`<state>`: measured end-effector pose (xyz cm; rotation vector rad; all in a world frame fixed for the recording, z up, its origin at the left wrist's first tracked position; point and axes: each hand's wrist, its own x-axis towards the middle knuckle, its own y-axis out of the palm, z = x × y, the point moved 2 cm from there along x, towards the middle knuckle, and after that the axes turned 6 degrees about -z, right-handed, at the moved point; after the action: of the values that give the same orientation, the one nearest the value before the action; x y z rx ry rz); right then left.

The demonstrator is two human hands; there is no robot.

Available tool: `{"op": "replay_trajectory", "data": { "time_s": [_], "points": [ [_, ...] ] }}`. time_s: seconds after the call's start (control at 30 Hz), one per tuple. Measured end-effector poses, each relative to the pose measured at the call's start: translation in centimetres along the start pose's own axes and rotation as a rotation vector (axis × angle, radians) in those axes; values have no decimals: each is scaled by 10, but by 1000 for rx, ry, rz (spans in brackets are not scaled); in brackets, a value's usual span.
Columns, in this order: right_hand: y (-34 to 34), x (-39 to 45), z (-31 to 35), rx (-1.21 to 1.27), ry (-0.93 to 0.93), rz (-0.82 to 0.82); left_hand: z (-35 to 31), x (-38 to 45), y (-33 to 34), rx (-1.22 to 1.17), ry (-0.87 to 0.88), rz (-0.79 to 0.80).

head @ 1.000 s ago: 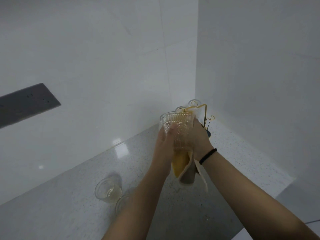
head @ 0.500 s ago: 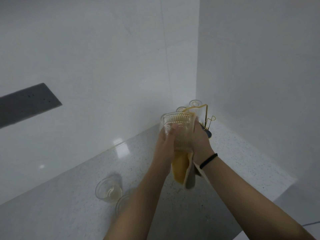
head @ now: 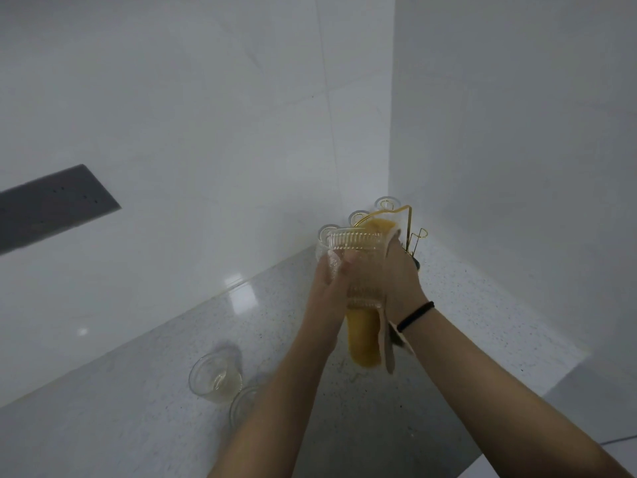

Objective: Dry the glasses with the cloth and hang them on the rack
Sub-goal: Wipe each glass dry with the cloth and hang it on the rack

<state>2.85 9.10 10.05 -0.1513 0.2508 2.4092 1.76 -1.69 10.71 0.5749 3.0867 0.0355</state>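
Both hands (head: 331, 288) hold ribbed glass (head: 358, 257) (yellow cloth (head: 362, 336) wrapped).

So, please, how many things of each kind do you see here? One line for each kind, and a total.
Glasses: 6 (ribbed glass in the hands; glass on the counter with another beside it, partly hidden; three on the rack)
Yellow cloth: 1
Gold wire rack: 1
Black wristband: 1
Total: 9
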Motion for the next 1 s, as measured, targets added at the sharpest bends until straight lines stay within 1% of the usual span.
{"op": "replay_trajectory", "data": {
  "time_s": [0.03,0.07,0.1,0.17,0.2,0.23,0.3,0.37,0.4,0.47,0.5,0.57,0.63,0.67,0.73,0.87,0.9,1.0],
  "points": [
    [2,-9,2,69,27,19,-1,1,-1,18,18,-25],
    [6,-14,-1,103,15,16,-2,3,-3,45,41,-41],
    [11,-23,0,116,-59,24,-2,4,-6,86,54,-57],
    [18,-33,-6,-31,-267,-5,-9,3,-7,168,70,-43],
    [17,-36,-7,-58,-330,-20,-10,2,-6,174,76,-14],
    [17,-35,-7,-88,-347,-25,-9,-1,-5,141,72,25],
    [13,-19,-5,-108,-254,-5,-7,-3,-5,48,47,58],
    [7,0,-1,-134,-77,42,-3,-3,-5,-5,-14,52],
    [1,2,-1,-106,-45,74,1,-1,-5,-7,-31,45],
    [0,-6,4,-59,-6,42,2,3,-5,5,-43,18],
    [5,-11,4,13,14,22,2,5,-6,-8,-64,-8],
    [12,-25,-4,82,-77,38,0,7,-10,-49,-123,-78],
    [14,-38,-7,-19,-242,-47,-2,6,-12,36,-110,-96],
    [15,-38,-8,-50,-280,-92,-2,5,-10,94,-93,-83],
    [14,-27,-10,-60,-252,-153,-1,-1,-9,125,-78,-25],
    [9,-4,-8,199,55,-98,6,-1,-10,12,-120,124],
    [7,-5,-6,233,76,-98,7,-1,-8,-23,-137,152],
    [-1,-6,0,232,59,-89,8,1,-8,-145,-173,210]
  ]
}}
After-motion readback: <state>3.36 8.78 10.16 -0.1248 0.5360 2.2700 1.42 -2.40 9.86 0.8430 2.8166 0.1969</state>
